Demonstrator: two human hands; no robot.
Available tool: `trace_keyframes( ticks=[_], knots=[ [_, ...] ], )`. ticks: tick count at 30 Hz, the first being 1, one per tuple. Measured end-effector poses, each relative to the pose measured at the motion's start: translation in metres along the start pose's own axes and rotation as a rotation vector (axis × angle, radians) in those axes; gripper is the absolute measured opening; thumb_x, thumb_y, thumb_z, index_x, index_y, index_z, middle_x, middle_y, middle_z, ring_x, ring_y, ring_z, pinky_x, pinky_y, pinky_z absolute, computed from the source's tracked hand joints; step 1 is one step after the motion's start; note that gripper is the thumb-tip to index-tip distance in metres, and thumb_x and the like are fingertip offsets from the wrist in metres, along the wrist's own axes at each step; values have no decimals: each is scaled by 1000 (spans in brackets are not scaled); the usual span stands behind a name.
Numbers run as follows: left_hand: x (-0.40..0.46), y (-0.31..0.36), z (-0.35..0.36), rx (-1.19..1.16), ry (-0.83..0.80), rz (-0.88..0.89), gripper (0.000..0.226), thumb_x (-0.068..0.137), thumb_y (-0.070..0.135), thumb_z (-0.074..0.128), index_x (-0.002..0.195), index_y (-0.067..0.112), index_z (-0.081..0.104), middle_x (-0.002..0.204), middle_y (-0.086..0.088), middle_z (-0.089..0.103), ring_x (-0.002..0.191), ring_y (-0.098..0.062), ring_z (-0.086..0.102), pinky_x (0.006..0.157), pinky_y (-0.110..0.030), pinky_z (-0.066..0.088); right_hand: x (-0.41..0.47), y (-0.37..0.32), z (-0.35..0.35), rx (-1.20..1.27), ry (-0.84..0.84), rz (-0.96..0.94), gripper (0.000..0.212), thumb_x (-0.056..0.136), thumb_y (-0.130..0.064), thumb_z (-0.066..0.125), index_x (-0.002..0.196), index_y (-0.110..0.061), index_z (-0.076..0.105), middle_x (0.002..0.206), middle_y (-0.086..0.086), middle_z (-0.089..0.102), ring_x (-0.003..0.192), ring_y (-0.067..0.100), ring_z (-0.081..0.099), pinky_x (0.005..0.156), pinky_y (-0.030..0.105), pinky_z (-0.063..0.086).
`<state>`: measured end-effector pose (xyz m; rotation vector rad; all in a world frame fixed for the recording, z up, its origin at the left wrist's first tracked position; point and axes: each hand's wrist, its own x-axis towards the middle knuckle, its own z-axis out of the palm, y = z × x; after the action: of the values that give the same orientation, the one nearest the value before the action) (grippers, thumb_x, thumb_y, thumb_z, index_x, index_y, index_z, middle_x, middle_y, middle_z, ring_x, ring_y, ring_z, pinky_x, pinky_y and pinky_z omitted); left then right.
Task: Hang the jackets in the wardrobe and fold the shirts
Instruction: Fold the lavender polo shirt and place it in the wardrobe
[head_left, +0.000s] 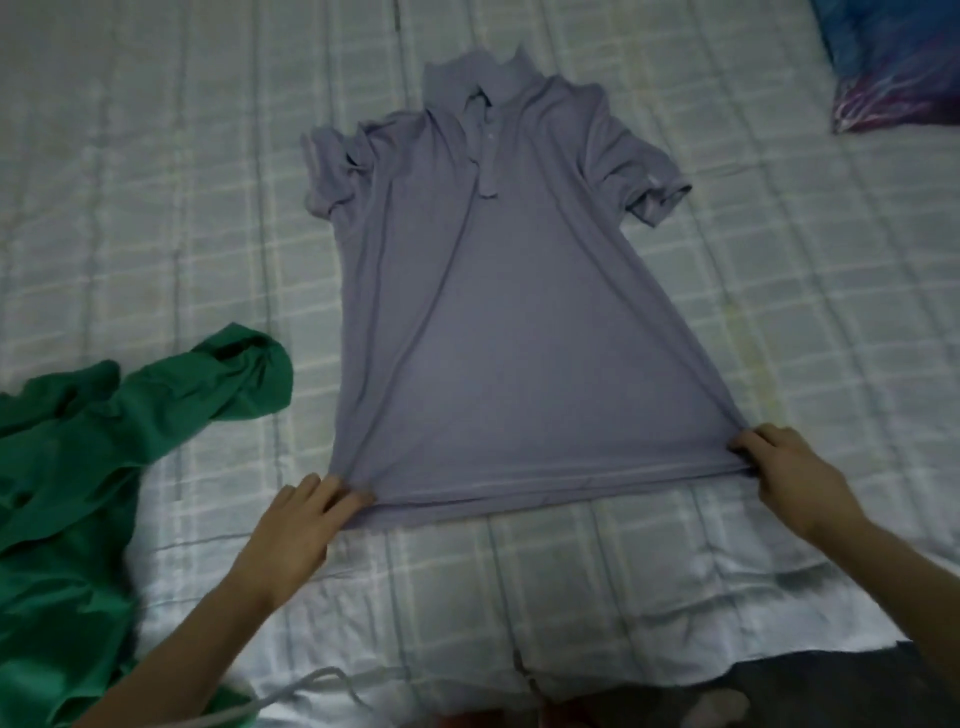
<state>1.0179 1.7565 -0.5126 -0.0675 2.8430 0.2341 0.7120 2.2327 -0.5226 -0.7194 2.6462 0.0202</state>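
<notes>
Left hand (301, 525) pinches the near left hem corner of the shirt (467, 332); right hand (784, 473) pinches the near right hem corner. Hem pulled taut between them. Shirt: one, grey-lilac, short-sleeved, collared, button placket facing up, spread front-up on the bed (779, 312), collar pointing away. Left sleeve bunched, right sleeve flatter. Bed cover pale with a check pattern. One green garment (93, 467) lies crumpled at near left, just beside the shirt, not touching it. One blue-purple patterned pillow (893, 67) at far right corner, well apart.
</notes>
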Motion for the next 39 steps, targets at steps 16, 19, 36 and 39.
trace_keyframes(
  ticks=[16,19,36,39],
  knots=[
    [145,18,-46,-84,-391,188,35,90,44,34,103,22,58,106,-3,67,100,-25,62,78,-30,45,36,-33,-20,-66,63,-52,24,86,-31,46,101,-21,63,93,3,60,84,26,61,58,34,51],
    [206,38,-59,-142,-208,231,50,82,44,21,104,19,57,110,-6,60,103,-27,57,81,-34,45,76,-61,-26,131,108,-48,47,79,-18,60,124,-13,54,121,14,49,101,37,52,73,44,53],
    [477,105,-87,-10,-22,-183,71,86,53,54,145,33,19,157,1,5,144,-33,8,113,-50,21,370,-40,-104,580,138,425,46,75,-53,69,96,-13,60,108,19,57,109,35,51,96,39,39],
    [497,103,-85,-15,-117,-186,86,82,58,56,150,38,6,160,6,-9,147,-32,-4,117,-52,11,389,-30,-117,1030,229,434,17,82,-29,67,76,-17,56,84,12,66,82,26,64,82,46,55]
  ],
)
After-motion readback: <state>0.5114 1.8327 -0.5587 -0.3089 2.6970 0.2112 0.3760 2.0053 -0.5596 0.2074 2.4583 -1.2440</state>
